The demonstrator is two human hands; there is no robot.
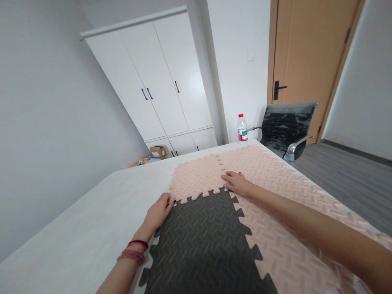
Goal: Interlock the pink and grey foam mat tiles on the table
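A black interlocking foam mat tile lies on the white table in front of me, its toothed edges showing on both sides. Beyond it is a pink foam tile, and more pink foam tiles run along the right. My left hand is closed at the black tile's far left corner, thumb on top and fingers bent by the pink tile's edge. My right hand rests palm down with fingers extended, near the black tile's far right corner where the tiles meet. The teeth along the far seam look only partly fitted together.
A clear bottle with a red cap stands at the table's far right end. Behind it are a black chair and a wooden door. A white wardrobe and a cardboard box are past the white table.
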